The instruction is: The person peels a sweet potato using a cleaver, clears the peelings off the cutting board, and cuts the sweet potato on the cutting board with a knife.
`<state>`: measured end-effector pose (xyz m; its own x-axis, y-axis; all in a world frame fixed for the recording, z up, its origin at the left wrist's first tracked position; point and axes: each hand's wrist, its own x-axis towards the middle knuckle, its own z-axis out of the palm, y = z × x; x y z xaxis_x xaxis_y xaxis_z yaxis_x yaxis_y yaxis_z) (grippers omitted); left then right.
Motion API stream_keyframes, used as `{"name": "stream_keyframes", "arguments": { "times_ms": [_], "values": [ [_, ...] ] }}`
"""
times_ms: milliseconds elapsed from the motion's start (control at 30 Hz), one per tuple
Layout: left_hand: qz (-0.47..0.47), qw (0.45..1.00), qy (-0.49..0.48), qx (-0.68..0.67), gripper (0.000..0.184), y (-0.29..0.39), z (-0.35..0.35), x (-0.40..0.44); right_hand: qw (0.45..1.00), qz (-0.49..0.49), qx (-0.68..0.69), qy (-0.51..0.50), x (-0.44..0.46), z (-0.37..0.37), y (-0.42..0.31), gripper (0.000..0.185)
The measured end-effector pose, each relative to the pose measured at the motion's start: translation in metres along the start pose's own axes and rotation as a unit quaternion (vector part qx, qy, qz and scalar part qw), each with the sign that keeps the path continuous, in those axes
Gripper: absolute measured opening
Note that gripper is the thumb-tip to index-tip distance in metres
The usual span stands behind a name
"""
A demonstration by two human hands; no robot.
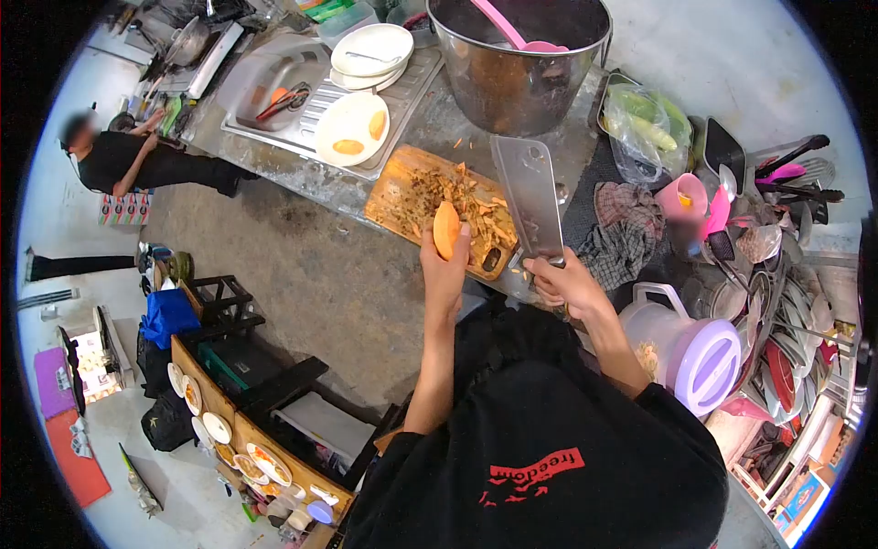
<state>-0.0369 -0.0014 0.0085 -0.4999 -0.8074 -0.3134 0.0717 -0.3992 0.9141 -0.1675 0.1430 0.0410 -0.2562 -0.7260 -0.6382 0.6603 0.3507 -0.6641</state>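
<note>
My left hand [445,265] holds a peeled orange vegetable [446,230] upright over the near part of a wooden cutting board [388,202]. My right hand [569,282] grips the handle of a wide cleaver [532,197], its blade raised beside the board's right edge and pointing away from me. Brown and orange peelings [485,218] lie scattered over the board. Beyond the board, a white plate [352,128] bears two peeled orange pieces [348,146].
A steel sink [283,84] and stacked plates [372,50] stand at the back left, a large metal pot [518,82] behind the board. Cloths [626,229] and a lidded jug [681,348] are at right. Another person [128,163] stands at far left.
</note>
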Motion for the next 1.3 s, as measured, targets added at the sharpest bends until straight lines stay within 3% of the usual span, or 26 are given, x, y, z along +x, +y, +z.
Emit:
{"name": "stream_keyframes", "arguments": {
  "times_ms": [33, 67, 133, 167, 233, 367, 433, 533, 633, 733, 833, 867, 933, 1033, 1167, 1300],
  "values": [
    [-0.01, 0.999, -0.019, -0.042, 0.022, 0.0, 0.0, 0.0, 1.0, 0.003, -0.016, 0.003, 0.001, -0.002, 0.001, 0.028],
    [-0.009, 0.999, -0.02, -0.042, 0.022, 0.001, -0.001, -0.001, 1.0, 0.002, -0.015, 0.003, 0.0, 0.0, 0.001, 0.028],
    [-0.052, 0.974, -0.068, -0.208, 0.022, 0.005, -0.001, -0.005, 0.999, -0.022, -0.031, 0.021, -0.002, 0.005, 0.002, 0.023],
    [-0.052, 0.974, -0.068, -0.208, 0.022, 0.007, -0.002, -0.007, 0.999, -0.022, -0.032, 0.021, -0.003, 0.006, 0.003, 0.023],
    [-0.078, 0.943, -0.155, -0.284, 0.03, 0.009, -0.004, -0.008, 0.993, -0.052, -0.1, 0.047, -0.005, 0.009, 0.005, 0.021],
    [-0.024, 0.96, -0.164, -0.223, 0.035, 0.004, -0.008, -0.009, 0.97, -0.132, -0.19, 0.071, -0.004, 0.012, 0.013, 0.024],
    [-0.016, 0.978, -0.117, -0.173, 0.035, 0.012, -0.001, -0.013, 0.923, -0.196, -0.314, 0.103, -0.004, 0.01, 0.016, 0.032],
    [0.014, 0.98, -0.138, -0.143, 0.037, 0.005, -0.009, -0.012, 0.913, -0.14, -0.381, 0.047, -0.006, 0.009, 0.004, 0.036],
    [0.026, 0.99, -0.078, -0.112, 0.033, 0.007, -0.006, -0.02, 0.869, -0.215, -0.436, 0.095, -0.014, 0.019, 0.0, 0.032],
    [0.035, 0.988, -0.117, -0.097, 0.03, -0.015, -0.022, -0.021, 0.822, -0.271, -0.496, 0.072, -0.017, 0.022, -0.003, 0.021],
    [0.028, 0.992, -0.121, -0.031, 0.043, -0.023, -0.03, -0.021, 0.815, -0.25, -0.516, 0.085, -0.017, 0.024, 0.0, 0.018],
    [0.028, 0.992, -0.121, -0.031, 0.043, -0.024, -0.032, -0.02, 0.815, -0.25, -0.516, 0.085, -0.016, 0.024, 0.0, 0.018],
    [0.01, 0.995, -0.081, -0.054, 0.026, -0.028, -0.035, -0.018, 0.795, -0.272, -0.535, 0.094, -0.016, 0.023, 0.001, 0.016],
    [0.037, 0.985, -0.117, -0.124, 0.028, -0.034, -0.038, -0.014, 0.778, -0.276, -0.552, 0.122, -0.014, 0.023, 0.007, 0.015],
    [0.068, 0.978, -0.163, -0.112, 0.033, -0.013, -0.027, -0.025, 0.746, -0.293, -0.579, 0.152, -0.012, 0.022, 0.012, 0.012],
    [-0.002, 0.99, -0.114, -0.088, 0.041, -0.011, -0.026, -0.028, 0.739, -0.31, -0.575, 0.166, -0.005, 0.013, 0.008, 0.008]
  ]
}}
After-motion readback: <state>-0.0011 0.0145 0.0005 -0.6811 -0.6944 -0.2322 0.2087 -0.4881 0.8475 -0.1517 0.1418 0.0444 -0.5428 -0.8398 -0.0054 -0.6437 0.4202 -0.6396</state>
